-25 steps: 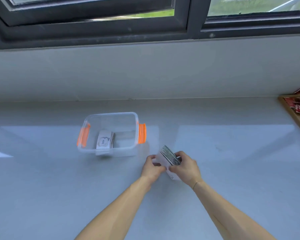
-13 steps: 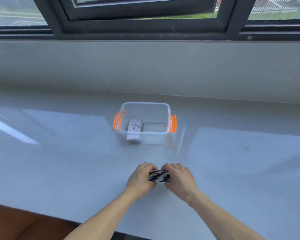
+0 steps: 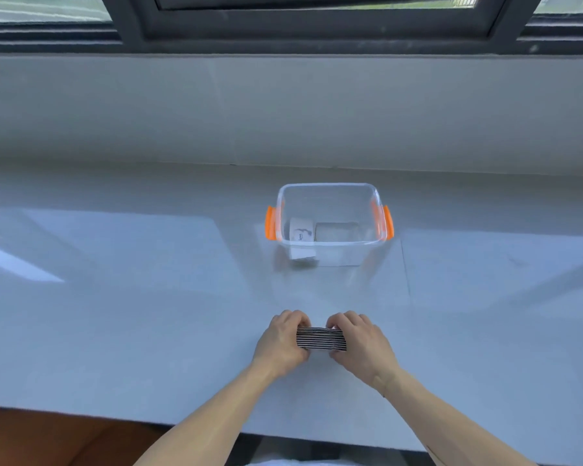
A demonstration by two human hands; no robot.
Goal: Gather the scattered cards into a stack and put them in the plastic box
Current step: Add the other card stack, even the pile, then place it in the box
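A squared stack of cards [image 3: 321, 338], its striped edges facing me, stands on the pale counter between both hands. My left hand [image 3: 281, 341] grips its left end and my right hand [image 3: 362, 344] grips its right end. Beyond them sits a clear plastic box [image 3: 329, 245] with orange side handles [image 3: 270, 222]. Inside the box a small stack of white cards [image 3: 302, 234] leans near the left wall.
The grey counter [image 3: 132, 297] runs wide to both sides, with its front edge just below my forearms. A low wall and a dark window frame [image 3: 300, 31] rise behind the box. Brown floor [image 3: 48, 438] shows at the lower left.
The loose fanned cards have been squared into a tight stack held by both hands. The view has shifted, so the box now sits straight ahead instead of to the left.
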